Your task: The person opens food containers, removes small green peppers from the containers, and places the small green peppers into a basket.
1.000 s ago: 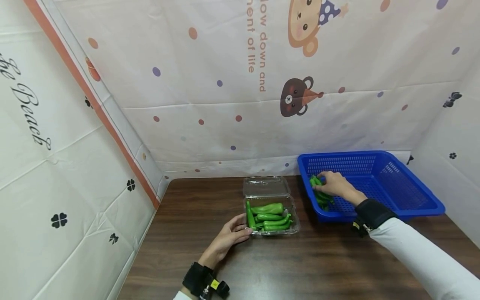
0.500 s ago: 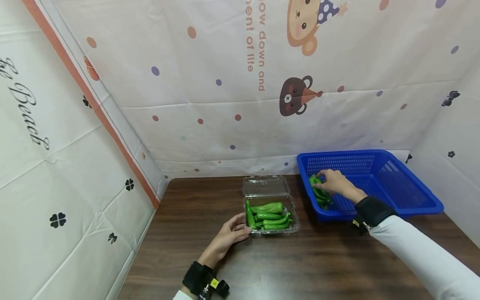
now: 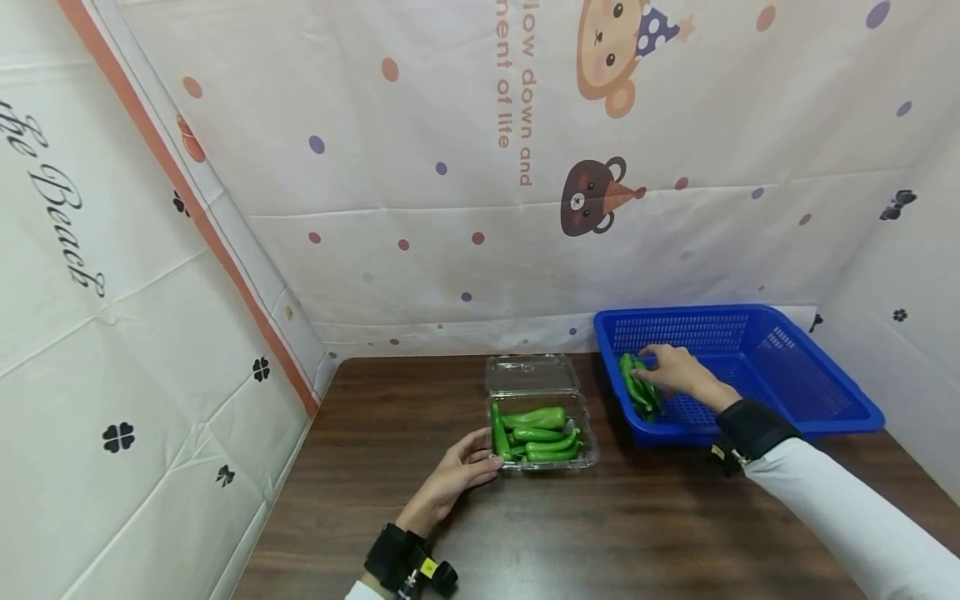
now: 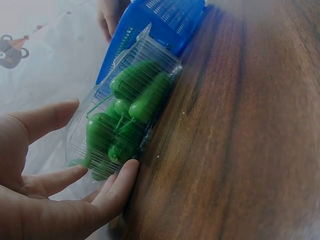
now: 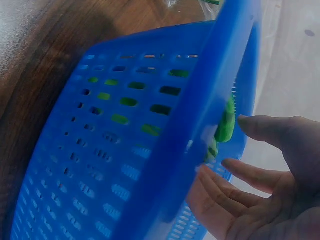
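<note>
A clear plastic clamshell box (image 3: 588, 425) lies open on the table with several green peppers (image 3: 543, 418) in it. My left hand (image 3: 461, 471) touches the box's near left corner. In the left wrist view its fingertips (image 4: 131, 167) lie at the box's side, thumb apart. My right hand (image 3: 678, 371) is inside the blue basket (image 3: 802, 367), over several more green peppers (image 3: 647, 404) along its left side. In the right wrist view, the thumb tip is right beside a pepper (image 5: 226, 125), the fingers spread and nothing between them; the basket wall hides part of the peppers.
The box's raised clear lid (image 3: 531, 375) stands at its back. A brown wooden table (image 3: 375, 417) carries everything. Printed white cloth (image 3: 360, 275) hangs behind and at both sides, close behind the basket.
My right hand has drawn slightly to the right, off the peppers in the basket, and these now lie more exposed. My left hand stays at the box's corner.
</note>
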`<control>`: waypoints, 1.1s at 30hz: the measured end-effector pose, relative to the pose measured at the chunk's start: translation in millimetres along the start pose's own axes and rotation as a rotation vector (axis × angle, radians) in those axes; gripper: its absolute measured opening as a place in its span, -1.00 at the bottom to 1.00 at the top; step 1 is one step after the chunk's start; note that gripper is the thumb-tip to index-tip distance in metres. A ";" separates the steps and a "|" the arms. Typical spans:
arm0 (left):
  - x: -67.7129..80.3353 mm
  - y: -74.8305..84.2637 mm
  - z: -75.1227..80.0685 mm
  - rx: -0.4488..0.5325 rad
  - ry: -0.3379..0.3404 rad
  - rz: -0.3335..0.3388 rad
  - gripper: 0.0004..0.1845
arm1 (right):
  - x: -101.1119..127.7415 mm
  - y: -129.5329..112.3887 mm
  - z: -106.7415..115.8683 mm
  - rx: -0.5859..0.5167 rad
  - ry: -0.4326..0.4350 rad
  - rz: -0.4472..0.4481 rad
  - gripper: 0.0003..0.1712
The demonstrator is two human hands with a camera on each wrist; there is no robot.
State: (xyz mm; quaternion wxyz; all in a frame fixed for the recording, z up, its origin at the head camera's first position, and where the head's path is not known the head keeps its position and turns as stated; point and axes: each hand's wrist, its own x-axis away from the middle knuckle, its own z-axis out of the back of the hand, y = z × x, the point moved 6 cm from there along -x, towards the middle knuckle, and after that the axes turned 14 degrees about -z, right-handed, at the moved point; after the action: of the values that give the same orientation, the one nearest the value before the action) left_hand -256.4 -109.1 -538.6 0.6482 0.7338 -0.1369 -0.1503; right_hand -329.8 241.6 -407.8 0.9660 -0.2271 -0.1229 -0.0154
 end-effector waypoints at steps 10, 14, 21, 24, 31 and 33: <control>-1.2 -1.7 1.0 0.008 0.003 0.007 -0.13 | -3.6 4.3 -4.2 -0.013 0.002 -0.002 -0.37; -0.8 -1.8 1.2 0.012 0.002 0.010 -0.13 | -4.5 5.5 -7.0 -0.001 0.001 -0.021 -0.34; -0.7 -0.3 0.6 0.010 -0.009 0.005 -0.14 | -6.7 7.9 -11.2 0.056 0.015 -0.043 -0.30; -0.3 0.3 0.2 0.007 -0.012 0.006 -0.15 | -6.4 8.2 -11.2 0.070 0.014 -0.040 -0.31; 0.2 1.3 0.2 0.007 -0.012 0.002 -0.16 | -3.8 7.2 -10.1 0.045 -0.018 -0.055 -0.29; 0.0 1.2 0.5 0.005 -0.012 0.000 -0.16 | -4.0 7.2 -10.4 0.048 -0.026 -0.059 -0.28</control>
State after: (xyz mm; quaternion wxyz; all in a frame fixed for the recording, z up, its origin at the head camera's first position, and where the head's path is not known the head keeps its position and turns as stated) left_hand -256.6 -109.7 -537.4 0.6456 0.7345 -0.1411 -0.1545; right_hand -330.7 243.3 -421.0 0.9686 -0.2003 -0.1425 -0.0378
